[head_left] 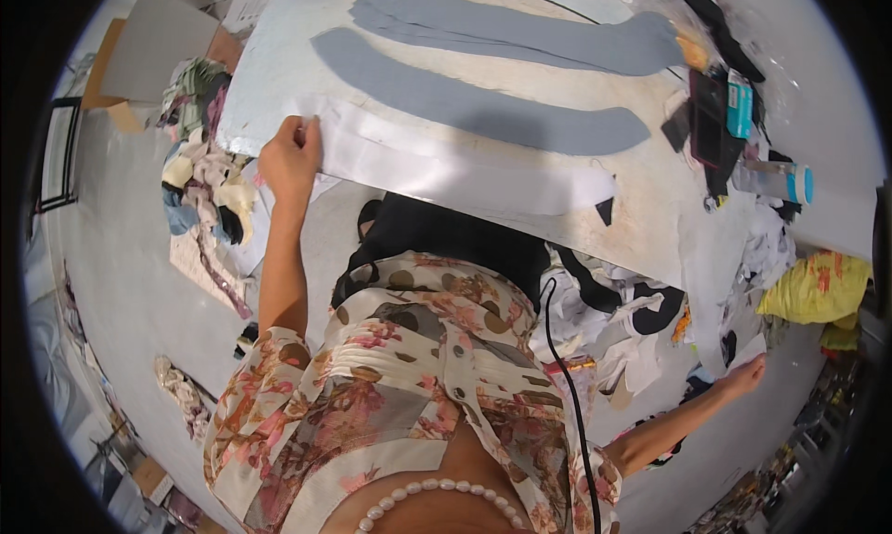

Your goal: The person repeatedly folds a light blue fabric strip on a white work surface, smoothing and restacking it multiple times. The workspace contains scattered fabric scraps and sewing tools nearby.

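At the table's near left edge my left hand (290,158) is closed, thumb and fingers pinching the left end of a long white curved fabric strip (446,169). That strip lies along the near edge of the table, with a small black piece (605,210) at its right end. Out to the right, away from the table, my right hand (743,376) is closed on a small white piece (751,349), whether cloth or paper I cannot tell. Beyond the white strip lies a single grey-blue curved fabric strip (483,110); farther back is a stack of similar grey-blue strips (502,28).
A dark phone (706,116), a teal box (740,107) and a clear bottle with a blue cap (797,183) sit at the table's right. Cloth scraps (209,186) heap at the left. A black cable (567,376) runs down my front. A yellow bag (813,288) stands right.
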`<state>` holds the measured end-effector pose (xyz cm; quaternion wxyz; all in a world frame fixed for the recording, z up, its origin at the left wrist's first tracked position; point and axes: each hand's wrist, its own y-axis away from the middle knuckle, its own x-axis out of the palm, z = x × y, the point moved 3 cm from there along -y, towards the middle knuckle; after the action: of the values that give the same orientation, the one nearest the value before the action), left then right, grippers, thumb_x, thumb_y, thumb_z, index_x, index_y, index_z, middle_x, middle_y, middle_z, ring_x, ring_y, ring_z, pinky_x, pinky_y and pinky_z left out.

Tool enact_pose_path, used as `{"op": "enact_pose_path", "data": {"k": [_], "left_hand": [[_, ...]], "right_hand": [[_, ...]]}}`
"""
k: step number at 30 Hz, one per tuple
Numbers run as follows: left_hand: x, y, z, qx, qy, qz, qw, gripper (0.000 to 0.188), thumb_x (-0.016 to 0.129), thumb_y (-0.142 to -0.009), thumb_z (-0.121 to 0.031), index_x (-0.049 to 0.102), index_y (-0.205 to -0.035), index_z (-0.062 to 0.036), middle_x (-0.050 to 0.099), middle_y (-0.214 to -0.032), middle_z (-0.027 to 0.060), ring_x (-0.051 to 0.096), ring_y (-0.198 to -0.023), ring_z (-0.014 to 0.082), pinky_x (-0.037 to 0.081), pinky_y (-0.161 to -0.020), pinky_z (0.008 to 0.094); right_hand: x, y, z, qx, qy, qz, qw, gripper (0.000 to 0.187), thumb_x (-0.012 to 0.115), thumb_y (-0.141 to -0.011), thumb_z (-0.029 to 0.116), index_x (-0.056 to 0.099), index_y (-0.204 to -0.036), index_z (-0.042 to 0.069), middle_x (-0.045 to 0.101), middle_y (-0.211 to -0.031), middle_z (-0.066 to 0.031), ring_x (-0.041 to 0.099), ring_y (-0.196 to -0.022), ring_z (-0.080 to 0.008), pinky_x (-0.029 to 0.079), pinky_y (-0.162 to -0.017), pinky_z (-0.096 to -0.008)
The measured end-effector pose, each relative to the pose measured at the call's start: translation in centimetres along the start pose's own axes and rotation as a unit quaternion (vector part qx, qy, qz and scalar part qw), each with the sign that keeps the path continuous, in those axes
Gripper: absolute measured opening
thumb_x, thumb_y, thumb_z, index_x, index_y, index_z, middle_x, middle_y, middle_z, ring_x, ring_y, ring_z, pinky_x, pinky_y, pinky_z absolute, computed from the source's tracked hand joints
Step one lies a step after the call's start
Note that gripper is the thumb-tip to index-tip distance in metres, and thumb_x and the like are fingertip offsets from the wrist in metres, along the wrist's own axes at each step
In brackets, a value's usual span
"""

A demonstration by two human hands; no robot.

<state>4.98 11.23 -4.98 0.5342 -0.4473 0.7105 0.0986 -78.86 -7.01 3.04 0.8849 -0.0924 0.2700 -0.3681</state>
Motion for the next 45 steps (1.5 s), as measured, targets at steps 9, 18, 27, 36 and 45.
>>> {"op": "enact_pose_path", "data": {"k": [9, 18, 27, 36, 45], "left_hand": [[-2.8, -1.6, -6.3, 0.039, 0.23, -0.067, 0.97, 0.027, 0.07, -0.086, -0.014, 0.068, -0.112, -0.0074, 0.07, -0.098, 0.0055, 0.065, -0.085, 0.0153, 0.051, -0.074, 0.0294], [0.5, 6.4, -23.3, 0.046, 0.619, 0.515, 0.592, 0.035, 0.07, -0.087, -0.012, 0.061, -0.12, -0.0039, 0.066, -0.107, 0.0048, 0.06, -0.1, 0.0117, 0.052, -0.076, 0.0264], [0.9, 1.4, -21.0, -0.046, 0.677, 0.369, 0.635, 0.017, 0.068, -0.092, -0.016, 0.068, -0.097, -0.0001, 0.068, -0.084, 0.0043, 0.063, -0.072, 0.0114, 0.051, -0.063, 0.0272], [0.5, -2.0, -10.8, -0.143, 0.57, 0.294, 0.754, 0.022, 0.069, -0.092, -0.022, 0.069, -0.093, 0.0004, 0.067, -0.074, 0.0039, 0.06, -0.06, 0.0095, 0.046, -0.05, 0.0222], [2.6, -8.5, -3.0, -0.095, 0.358, 0.142, 0.918, 0.023, 0.072, -0.088, -0.022, 0.069, -0.082, -0.0006, 0.061, -0.068, -0.0012, 0.053, -0.061, 0.0056, 0.043, -0.056, 0.0212]], "right_hand": [[15.2, 13.7, 17.5, -0.168, -0.001, 0.297, 0.94, 0.017, 0.058, -0.094, 0.011, 0.066, -0.108, 0.005, 0.061, -0.093, 0.0032, 0.048, -0.076, -0.0029, 0.04, -0.065, -0.0192], [29.0, 27.9, 30.0, -0.008, -0.305, 0.613, 0.728, 0.018, 0.062, -0.094, 0.01, 0.067, -0.11, 0.001, 0.065, -0.088, 0.0018, 0.053, -0.074, -0.0018, 0.042, -0.064, -0.0169], [29.2, 27.9, 28.0, 0.039, -0.254, 0.683, 0.683, 0.035, 0.061, -0.091, 0.006, 0.059, -0.126, 0.002, 0.059, -0.077, 0.0048, 0.042, -0.061, 0.0014, 0.029, -0.052, -0.0162], [27.3, 26.4, 25.2, 0.063, -0.17, 0.717, 0.673, 0.052, 0.067, -0.079, -0.008, 0.055, -0.128, 0.001, 0.064, -0.078, -0.0003, 0.056, -0.069, -0.004, 0.04, -0.06, -0.0177], [35.8, 32.0, 26.4, -0.067, -0.072, 0.723, 0.684, 0.046, 0.072, -0.078, -0.003, 0.06, -0.121, 0.004, 0.056, -0.068, 0.0024, 0.046, -0.061, -0.0053, 0.038, -0.057, -0.021]]}}
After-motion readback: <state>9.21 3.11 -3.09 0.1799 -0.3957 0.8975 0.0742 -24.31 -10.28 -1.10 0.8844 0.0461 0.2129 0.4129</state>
